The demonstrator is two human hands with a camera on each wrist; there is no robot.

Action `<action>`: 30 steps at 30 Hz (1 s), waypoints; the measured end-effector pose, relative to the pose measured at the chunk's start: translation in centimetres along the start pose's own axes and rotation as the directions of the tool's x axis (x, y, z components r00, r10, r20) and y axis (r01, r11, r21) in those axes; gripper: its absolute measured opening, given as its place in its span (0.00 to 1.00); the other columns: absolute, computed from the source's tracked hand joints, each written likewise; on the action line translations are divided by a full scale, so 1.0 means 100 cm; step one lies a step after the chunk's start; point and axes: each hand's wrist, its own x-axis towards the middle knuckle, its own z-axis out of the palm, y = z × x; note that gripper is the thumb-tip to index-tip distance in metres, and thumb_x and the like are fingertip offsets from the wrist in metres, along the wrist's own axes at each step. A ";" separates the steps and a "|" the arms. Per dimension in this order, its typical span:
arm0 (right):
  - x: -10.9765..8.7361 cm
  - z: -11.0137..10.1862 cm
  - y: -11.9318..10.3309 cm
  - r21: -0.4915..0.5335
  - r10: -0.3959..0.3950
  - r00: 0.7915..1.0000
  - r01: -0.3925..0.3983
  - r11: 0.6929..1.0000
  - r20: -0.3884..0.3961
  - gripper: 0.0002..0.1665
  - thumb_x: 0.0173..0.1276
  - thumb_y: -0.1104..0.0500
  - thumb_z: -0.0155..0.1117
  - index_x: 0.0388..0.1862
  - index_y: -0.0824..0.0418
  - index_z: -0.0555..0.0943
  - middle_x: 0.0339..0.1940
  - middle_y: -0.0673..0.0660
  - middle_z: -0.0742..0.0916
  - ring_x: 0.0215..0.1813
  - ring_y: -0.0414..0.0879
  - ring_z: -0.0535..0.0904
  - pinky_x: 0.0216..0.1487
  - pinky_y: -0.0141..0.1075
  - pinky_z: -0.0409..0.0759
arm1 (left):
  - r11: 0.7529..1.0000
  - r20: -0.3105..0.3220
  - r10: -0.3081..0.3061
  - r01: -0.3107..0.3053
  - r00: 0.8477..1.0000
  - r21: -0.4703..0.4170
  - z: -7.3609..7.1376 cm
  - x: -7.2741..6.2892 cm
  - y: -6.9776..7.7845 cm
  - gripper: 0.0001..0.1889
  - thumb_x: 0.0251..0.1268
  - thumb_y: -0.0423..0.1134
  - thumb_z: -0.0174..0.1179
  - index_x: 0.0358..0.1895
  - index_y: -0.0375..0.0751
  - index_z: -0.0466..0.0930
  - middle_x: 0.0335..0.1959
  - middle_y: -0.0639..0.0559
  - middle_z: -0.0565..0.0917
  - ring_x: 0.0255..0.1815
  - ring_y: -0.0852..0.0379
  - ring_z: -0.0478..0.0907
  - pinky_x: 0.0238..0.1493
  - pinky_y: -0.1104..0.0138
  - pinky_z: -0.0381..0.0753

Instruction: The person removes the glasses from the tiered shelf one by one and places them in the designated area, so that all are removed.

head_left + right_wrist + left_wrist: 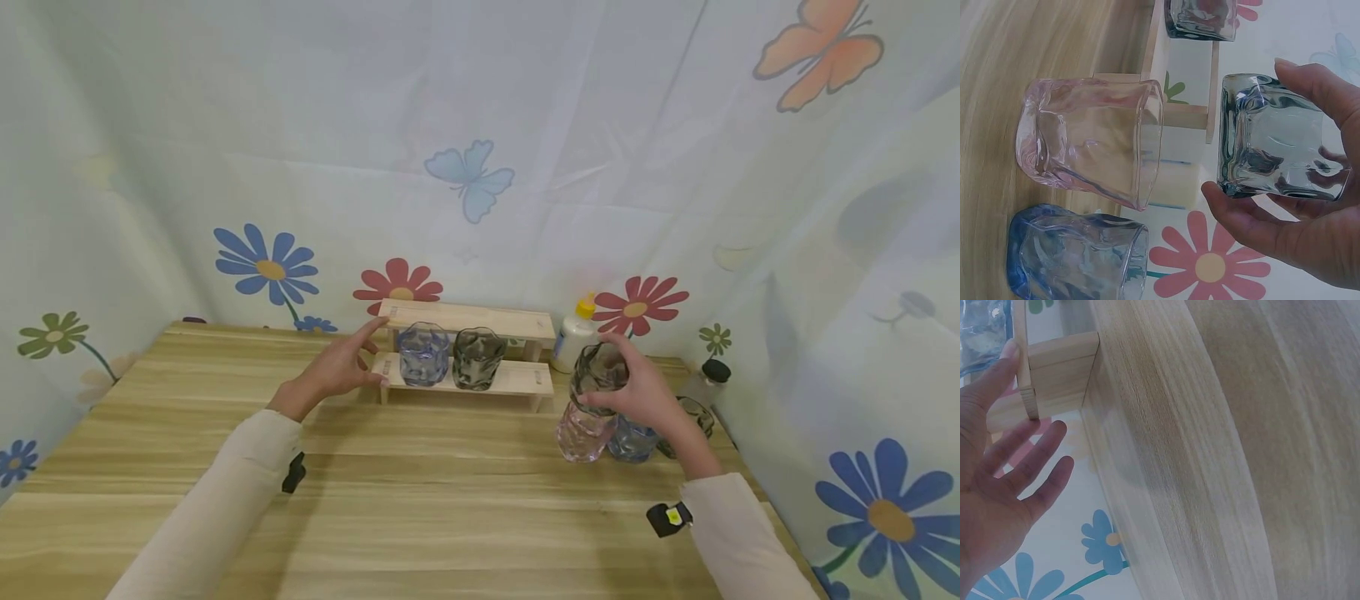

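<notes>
My right hand (637,387) grips a grey-tinted glass (1279,137) between thumb and fingers. In the right wrist view this glass is held apart from the pink glass (1091,137); in the head view it overlaps the pink one's top. Beside the pink glass stands a blue glass (1075,256), and another dark glass (696,421) is partly behind my wrist. My left hand (341,367), fingers spread, is at the left end of a two-step wooden rack (517,379), thumb at the lower board. A bluish glass (423,358) and a grey glass (478,358) stand on that lower step.
Behind the rack's right end is a white bottle with a yellow cap (576,335). A clear jar with a black lid (712,377) stands at the table's right edge. A flower-and-butterfly curtain (375,208) hangs behind the wooden table (420,508).
</notes>
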 end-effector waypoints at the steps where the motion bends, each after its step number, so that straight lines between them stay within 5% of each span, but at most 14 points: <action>1: -0.001 0.000 0.000 -0.004 -0.004 1.000 0.004 1.000 -0.004 0.54 0.55 0.51 0.79 0.76 0.56 0.60 0.56 0.69 0.82 0.53 0.63 0.80 0.48 0.56 0.79 | 1.000 -0.001 0.000 0.000 1.000 -0.002 0.000 0.000 0.000 0.56 0.54 0.44 0.76 0.81 0.52 0.46 0.58 0.32 0.80 0.43 0.42 0.86 0.47 0.47 0.83; 30: -0.054 0.007 -0.009 -0.029 -0.019 0.999 0.018 0.999 -0.031 0.52 0.49 0.49 0.84 0.70 0.54 0.67 0.48 0.61 0.83 0.48 0.54 0.79 0.46 0.50 0.77 | 1.000 0.006 -0.004 0.004 1.000 -0.014 0.001 0.002 -0.002 0.56 0.54 0.44 0.76 0.81 0.53 0.46 0.58 0.31 0.79 0.43 0.42 0.86 0.47 0.48 0.84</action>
